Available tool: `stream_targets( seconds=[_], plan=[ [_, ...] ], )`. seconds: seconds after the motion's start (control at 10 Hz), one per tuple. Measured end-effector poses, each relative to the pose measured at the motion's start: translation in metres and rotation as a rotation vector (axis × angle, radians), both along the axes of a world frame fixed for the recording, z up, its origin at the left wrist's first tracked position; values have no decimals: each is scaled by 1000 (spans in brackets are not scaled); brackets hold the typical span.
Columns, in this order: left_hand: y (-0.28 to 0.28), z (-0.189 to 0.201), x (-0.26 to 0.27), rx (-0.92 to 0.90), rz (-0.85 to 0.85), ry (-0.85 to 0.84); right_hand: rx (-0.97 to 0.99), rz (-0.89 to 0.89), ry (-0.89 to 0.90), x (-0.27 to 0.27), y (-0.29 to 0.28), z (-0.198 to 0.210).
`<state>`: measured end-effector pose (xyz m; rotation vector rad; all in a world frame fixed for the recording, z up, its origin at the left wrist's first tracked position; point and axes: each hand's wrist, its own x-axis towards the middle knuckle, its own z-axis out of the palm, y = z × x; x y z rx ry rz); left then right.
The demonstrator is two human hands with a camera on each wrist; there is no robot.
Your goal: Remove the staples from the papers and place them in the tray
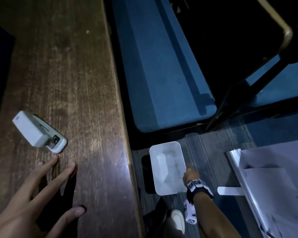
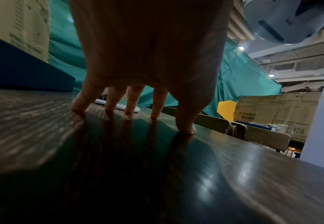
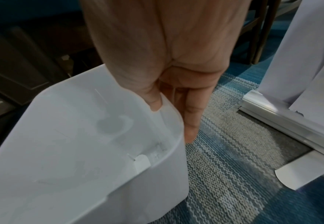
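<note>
Right hand [image 3: 168, 72] had the tray [image 3: 76, 136] pinched by its rim, thumb inside, down off the table's right edge, probably to carry it up. Left hand [image 1: 34, 191] was spread flat on the table [image 1: 86, 93], holding nothing, just beside the stapler [image 1: 38, 131] (no readable writing; papers [image 1: 273, 177] sat well apart).

Bare forearms — the right wrist [image 1: 199, 187] wears a black band [image 1: 202, 191] carrying white, black-patterned marker cubes [image 1: 190, 214].
</note>
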<state>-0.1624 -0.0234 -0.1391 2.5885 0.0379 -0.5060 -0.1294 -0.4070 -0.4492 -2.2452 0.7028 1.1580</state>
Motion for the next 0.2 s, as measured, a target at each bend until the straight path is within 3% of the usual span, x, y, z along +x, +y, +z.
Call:
stream_targets(
  seconds=[0.2],
  plan=[
    [-69,65,9,155,-80,-283,116,-75,-27,-4,-1,17]
  ],
)
